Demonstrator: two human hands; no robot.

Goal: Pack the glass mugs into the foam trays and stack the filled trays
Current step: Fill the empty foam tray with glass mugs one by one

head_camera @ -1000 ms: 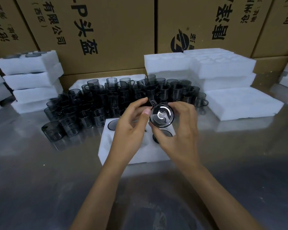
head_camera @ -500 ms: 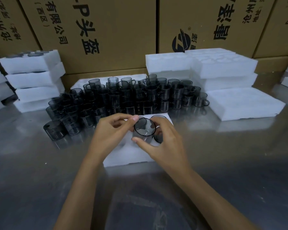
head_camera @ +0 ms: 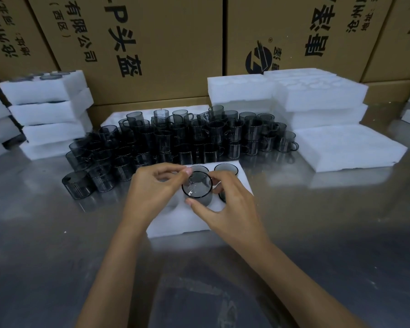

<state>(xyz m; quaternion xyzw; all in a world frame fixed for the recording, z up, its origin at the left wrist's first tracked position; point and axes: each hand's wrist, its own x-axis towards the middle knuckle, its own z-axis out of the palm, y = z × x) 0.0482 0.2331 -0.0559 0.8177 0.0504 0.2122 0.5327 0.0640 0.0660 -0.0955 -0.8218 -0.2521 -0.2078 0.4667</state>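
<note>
A second ago the mug [head_camera: 197, 188] was held up above the tray [head_camera: 175, 223], tipped so its base faced the camera; now it is down, upright with its mouth up, low over the middle of the tray and apparently entering a pocket. Whether its base has reached the bottom cannot be told — the hands hide the lower wall.

Both hands are on it. The left hand [head_camera: 152, 192] pinches the far left of the rim between thumb and forefinger; the right hand [head_camera: 232, 209] has its thumb against the near wall and its fingers curled round the right side. Neither has let go.

Two more mugs already sit sunk in the back row [head_camera: 225, 169], just beyond the one in hand, and part of a dark rim shows under the right fingers. The near-left pockets look empty, so this tray is judged only partly filled.

Behind it the loose mugs [head_camera: 175, 138] stand crowded on the steel table [head_camera: 57, 256], with filled trays [head_camera: 50, 114] stacked at left and empty ones [head_camera: 317, 95] at right — much packing is left.
</note>
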